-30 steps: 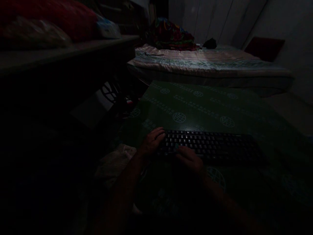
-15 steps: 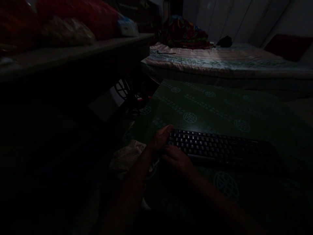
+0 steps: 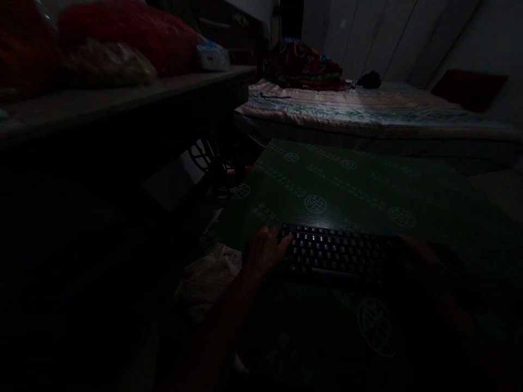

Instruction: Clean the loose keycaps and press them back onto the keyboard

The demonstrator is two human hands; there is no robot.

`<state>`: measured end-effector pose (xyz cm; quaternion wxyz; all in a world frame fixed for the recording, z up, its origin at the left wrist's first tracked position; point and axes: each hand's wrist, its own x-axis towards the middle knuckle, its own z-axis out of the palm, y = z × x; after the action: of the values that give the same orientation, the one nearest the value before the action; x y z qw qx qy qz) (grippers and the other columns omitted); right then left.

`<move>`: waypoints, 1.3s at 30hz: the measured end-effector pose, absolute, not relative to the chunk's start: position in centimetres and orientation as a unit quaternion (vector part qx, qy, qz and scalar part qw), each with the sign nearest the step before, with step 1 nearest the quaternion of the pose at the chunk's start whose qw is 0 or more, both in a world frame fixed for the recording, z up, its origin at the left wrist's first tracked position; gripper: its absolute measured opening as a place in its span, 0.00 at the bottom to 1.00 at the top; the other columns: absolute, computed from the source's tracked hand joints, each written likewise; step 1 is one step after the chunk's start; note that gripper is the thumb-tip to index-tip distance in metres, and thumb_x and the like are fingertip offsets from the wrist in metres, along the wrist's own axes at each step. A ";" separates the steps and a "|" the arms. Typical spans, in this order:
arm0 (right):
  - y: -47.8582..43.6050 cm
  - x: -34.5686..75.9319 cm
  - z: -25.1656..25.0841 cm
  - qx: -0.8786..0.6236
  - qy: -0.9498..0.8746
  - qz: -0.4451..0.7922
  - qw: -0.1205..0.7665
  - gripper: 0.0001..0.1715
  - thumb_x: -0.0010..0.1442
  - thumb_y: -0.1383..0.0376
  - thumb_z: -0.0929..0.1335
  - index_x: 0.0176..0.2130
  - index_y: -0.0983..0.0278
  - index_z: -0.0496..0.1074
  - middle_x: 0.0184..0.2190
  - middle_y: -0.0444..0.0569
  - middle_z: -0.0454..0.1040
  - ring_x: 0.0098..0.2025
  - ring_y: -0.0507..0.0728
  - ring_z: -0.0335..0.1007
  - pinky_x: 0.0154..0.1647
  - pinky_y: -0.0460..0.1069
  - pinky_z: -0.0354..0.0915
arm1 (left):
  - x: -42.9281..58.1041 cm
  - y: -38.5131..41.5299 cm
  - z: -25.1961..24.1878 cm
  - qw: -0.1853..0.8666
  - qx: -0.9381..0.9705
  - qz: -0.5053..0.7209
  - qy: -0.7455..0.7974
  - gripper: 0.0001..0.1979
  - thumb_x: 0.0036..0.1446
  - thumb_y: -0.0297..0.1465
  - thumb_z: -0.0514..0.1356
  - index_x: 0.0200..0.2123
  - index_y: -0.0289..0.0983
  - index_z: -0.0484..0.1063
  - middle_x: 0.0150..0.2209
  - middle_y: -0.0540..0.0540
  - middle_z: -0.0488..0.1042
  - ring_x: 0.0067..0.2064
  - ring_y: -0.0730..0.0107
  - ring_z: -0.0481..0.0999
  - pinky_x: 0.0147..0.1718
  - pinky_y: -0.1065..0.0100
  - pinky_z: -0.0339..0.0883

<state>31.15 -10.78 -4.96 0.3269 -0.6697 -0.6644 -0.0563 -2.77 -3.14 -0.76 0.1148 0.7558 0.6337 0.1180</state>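
Observation:
A black keyboard (image 3: 339, 253) lies on a green board (image 3: 351, 196) printed with pale globe emblems and lettering. My left hand (image 3: 265, 251) grips the keyboard's left end, its thumb over the corner keys and the other fingers at the edge. Over the keyboard's right part is my right hand (image 3: 420, 264), dark and blurred, so its fingers cannot be made out. A crumpled cloth (image 3: 210, 272) sits beside my left forearm.
A shelf or table (image 3: 163, 90) at the left holds a red bag (image 3: 134, 32) and a white-blue packet (image 3: 213, 56). Beyond the board stands a bed (image 3: 359, 109) with a bundled blanket (image 3: 306, 65). A spoked wheel (image 3: 202, 155) shows under the shelf.
My right hand has moved from beside my left hand to the keyboard's right part. My left thumb now lies over the corner keys. The view has tilted up slightly.

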 end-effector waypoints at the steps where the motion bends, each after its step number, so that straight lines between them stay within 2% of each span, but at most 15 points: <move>1: -10.6 31.4 -5.2 -0.674 -0.664 -0.058 0.318 0.22 0.58 0.59 0.57 0.48 0.64 0.67 0.43 0.57 0.73 0.44 0.63 0.70 0.44 0.58 0.67 | -2.6 -3.2 -0.7 0.111 0.761 0.113 0.629 0.21 0.58 0.44 0.49 0.29 0.35 0.74 0.31 0.42 0.70 0.34 0.62 0.72 0.33 0.65 0.63; 7: -9.9 30.4 -6.7 -0.690 -0.649 -0.109 0.302 0.21 0.57 0.63 0.57 0.48 0.64 0.66 0.44 0.57 0.72 0.48 0.63 0.67 0.49 0.61 0.62 | -2.7 -2.6 -0.9 0.182 0.742 0.150 0.628 0.17 0.57 0.41 0.51 0.28 0.36 0.73 0.30 0.46 0.68 0.31 0.67 0.71 0.29 0.69 0.61; 13: -9.9 30.0 -6.8 -0.698 -0.622 -0.075 0.346 0.21 0.56 0.65 0.58 0.49 0.63 0.65 0.46 0.56 0.70 0.50 0.62 0.66 0.50 0.60 0.63 | -2.8 -1.9 0.0 0.398 0.600 0.296 0.629 0.09 0.45 0.37 0.62 0.27 0.38 0.74 0.29 0.47 0.74 0.34 0.61 0.74 0.31 0.67 0.64; 15: -10.1 30.1 -6.9 -0.701 -0.612 -0.068 0.360 0.22 0.56 0.64 0.58 0.50 0.63 0.66 0.47 0.55 0.70 0.50 0.62 0.65 0.50 0.61 0.63 | -2.7 -2.1 0.5 0.488 0.505 0.337 0.628 0.10 0.39 0.34 0.65 0.28 0.36 0.74 0.27 0.46 0.75 0.32 0.60 0.75 0.28 0.67 0.64; 20: -9.7 29.1 -5.5 -0.664 -0.633 -0.024 0.397 0.20 0.55 0.63 0.60 0.47 0.61 0.69 0.46 0.54 0.71 0.48 0.61 0.68 0.47 0.57 0.66 | -2.6 -3.2 1.7 0.652 0.340 0.409 0.540 0.14 0.38 0.29 0.67 0.32 0.34 0.72 0.26 0.48 0.76 0.25 0.69 0.74 0.26 0.69 0.66; 23: -7.4 25.5 -2.9 -0.612 -0.657 0.026 0.440 0.17 0.56 0.66 0.60 0.43 0.61 0.71 0.42 0.52 0.74 0.42 0.58 0.71 0.43 0.53 0.68 | -2.6 -3.4 1.9 0.708 0.312 0.397 0.494 0.17 0.37 0.27 0.67 0.35 0.33 0.72 0.30 0.45 0.78 0.26 0.68 0.75 0.27 0.68 0.68; 26: -3.8 19.6 -0.1 -0.528 -0.705 0.094 0.465 0.16 0.56 0.69 0.60 0.41 0.64 0.71 0.39 0.52 0.74 0.40 0.56 0.71 0.41 0.51 0.67 | -2.4 -3.3 1.6 0.716 0.304 0.393 0.490 0.19 0.34 0.26 0.68 0.35 0.32 0.73 0.32 0.43 0.78 0.28 0.66 0.76 0.28 0.67 0.68; 29: -0.5 13.7 1.9 -0.472 -0.768 0.149 0.407 0.16 0.53 0.73 0.61 0.40 0.66 0.72 0.36 0.53 0.74 0.37 0.54 0.70 0.37 0.48 0.66 | -2.1 -3.5 0.9 0.689 0.312 0.432 0.491 0.18 0.35 0.26 0.67 0.35 0.32 0.73 0.30 0.45 0.78 0.29 0.64 0.77 0.29 0.67 0.68; 33: 1.5 9.7 3.4 -0.484 -0.819 0.210 0.226 0.10 0.56 0.69 0.62 0.29 0.67 0.73 0.29 0.49 0.71 0.28 0.51 0.64 0.28 0.44 0.60 | -2.0 -4.0 0.5 0.677 0.303 0.469 0.480 0.15 0.36 0.27 0.66 0.32 0.32 0.74 0.28 0.44 0.79 0.32 0.59 0.78 0.31 0.64 0.69; 39: 1.9 11.2 4.5 -0.508 -0.806 0.237 0.190 0.13 0.56 0.71 0.60 0.25 0.69 0.70 0.20 0.42 0.63 0.24 0.46 0.56 0.23 0.41 0.50 | -2.5 -3.5 0.8 0.688 0.279 0.484 0.463 0.19 0.34 0.24 0.65 0.35 0.33 0.74 0.30 0.44 0.79 0.32 0.58 0.79 0.31 0.63 0.70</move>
<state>11.19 1.89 4.52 0.1899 -0.5075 -0.8063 0.2373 -2.53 -3.51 0.84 0.6885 0.2787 0.4630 0.4837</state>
